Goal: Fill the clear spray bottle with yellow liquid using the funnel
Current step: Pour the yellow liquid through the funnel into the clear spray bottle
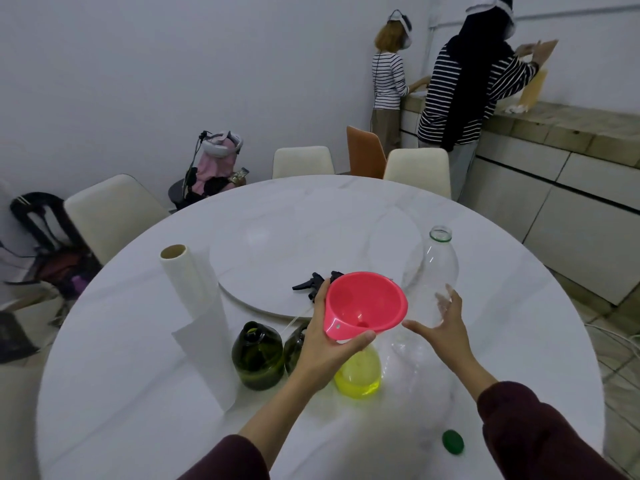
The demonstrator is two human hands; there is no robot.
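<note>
Now the pink funnel (365, 306) is held up by the left hand (327, 344), pinched at its rim between thumb and fingers. The right hand (441, 325), fingers spread, is reached toward the clear bottle (438, 271) near the tabletop's right edge. Yellow liquid (358, 379) is kept near the front edge. Next, the funnel should probably be set in an open neck.
</note>
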